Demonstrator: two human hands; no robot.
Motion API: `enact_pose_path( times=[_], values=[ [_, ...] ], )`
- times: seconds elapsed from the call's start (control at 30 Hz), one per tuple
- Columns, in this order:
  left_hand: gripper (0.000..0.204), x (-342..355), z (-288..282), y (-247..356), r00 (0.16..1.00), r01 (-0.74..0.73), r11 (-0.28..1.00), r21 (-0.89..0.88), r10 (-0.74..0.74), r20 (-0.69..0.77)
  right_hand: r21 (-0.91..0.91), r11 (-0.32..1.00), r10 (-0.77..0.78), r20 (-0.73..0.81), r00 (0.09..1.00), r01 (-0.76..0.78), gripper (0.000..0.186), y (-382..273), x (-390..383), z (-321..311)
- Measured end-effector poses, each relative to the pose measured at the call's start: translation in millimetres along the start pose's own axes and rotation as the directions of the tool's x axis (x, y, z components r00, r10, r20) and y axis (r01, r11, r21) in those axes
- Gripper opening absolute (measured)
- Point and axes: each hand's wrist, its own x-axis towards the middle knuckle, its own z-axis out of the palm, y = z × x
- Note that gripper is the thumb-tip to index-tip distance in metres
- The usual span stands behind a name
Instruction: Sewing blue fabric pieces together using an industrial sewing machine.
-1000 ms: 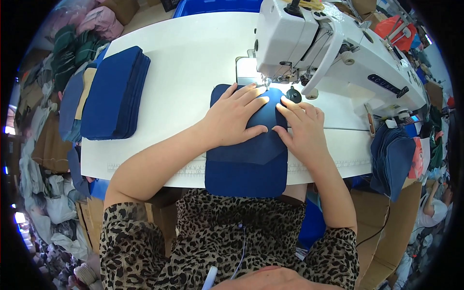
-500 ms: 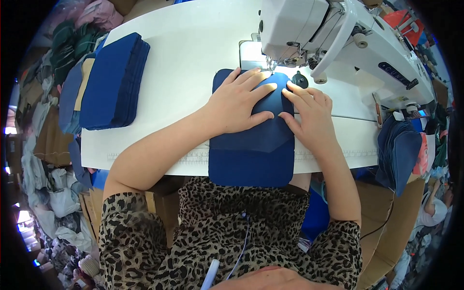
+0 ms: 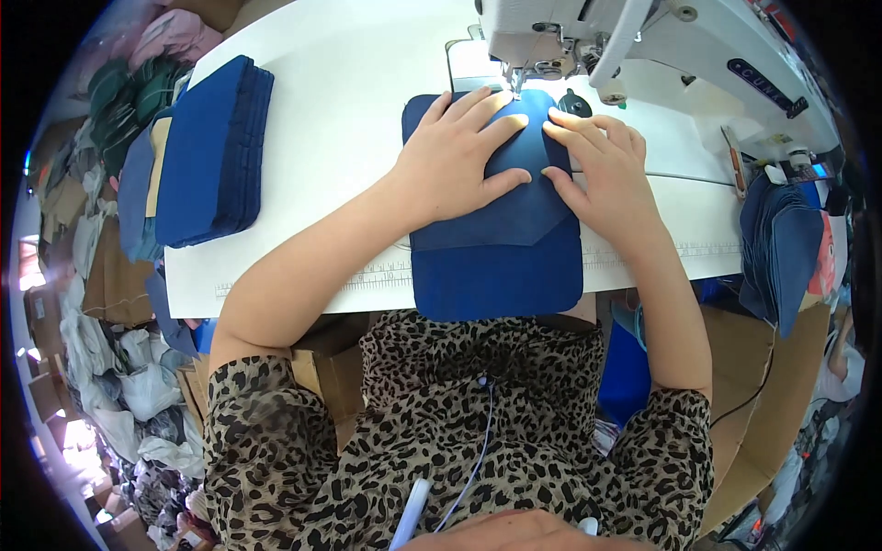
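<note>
A dark blue fabric piece (image 3: 496, 280) with rounded corners lies on the sewing table, its far end at the lit needle and presser foot (image 3: 516, 90) of a white sewing machine. A lighter blue panel with a pointed lower edge (image 3: 501, 225) rests on its upper part. My left hand (image 3: 464, 151) is flat on the fabric, fingers spread, tips just left of the foot. Along the right side lies my right hand (image 3: 597, 165), fingers stretched out and slightly bent, fingertips touching the fabric's edge. Neither hand grips anything visible.
A thick stack of blue fabric pieces (image 3: 207, 156) stands at the table's left. The machine body (image 3: 680, 73) covers the far right. Small snips (image 3: 734, 161) lie near hanging blue pieces (image 3: 779, 239). A printed ruler (image 3: 367, 278) runs along the front edge.
The whole view has shifted, so machine, fabric and hands appear higher in the picture. Both hands keep nearly the same hold-down position on the fabric; its near end appears slightly farther right.
</note>
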Motion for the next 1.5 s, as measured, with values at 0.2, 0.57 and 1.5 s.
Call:
enact_pose_path(
  times=[0.2,0.57,1.5],
  values=[
    [0.057,-5,0,5,1.0,0.012,1.0,0.023,-0.012,0.025,0.013,1.0,0.002,0.02,1.0,-0.003,0.043,-2,-5,-4],
    [0.057,-2,2,1,1.0,0.001,1.0,0.028,0.0,-0.006,0.009,1.0,-0.018,0.0,1.0,0.018,0.042,1,-2,-2],
    [0.032,-52,-30,52,0.975,-0.22,0.948,-0.231,0.224,-0.008,0.145,0.958,-0.25,0.013,0.968,0.246,0.022,-25,-50,-17]
  ],
)
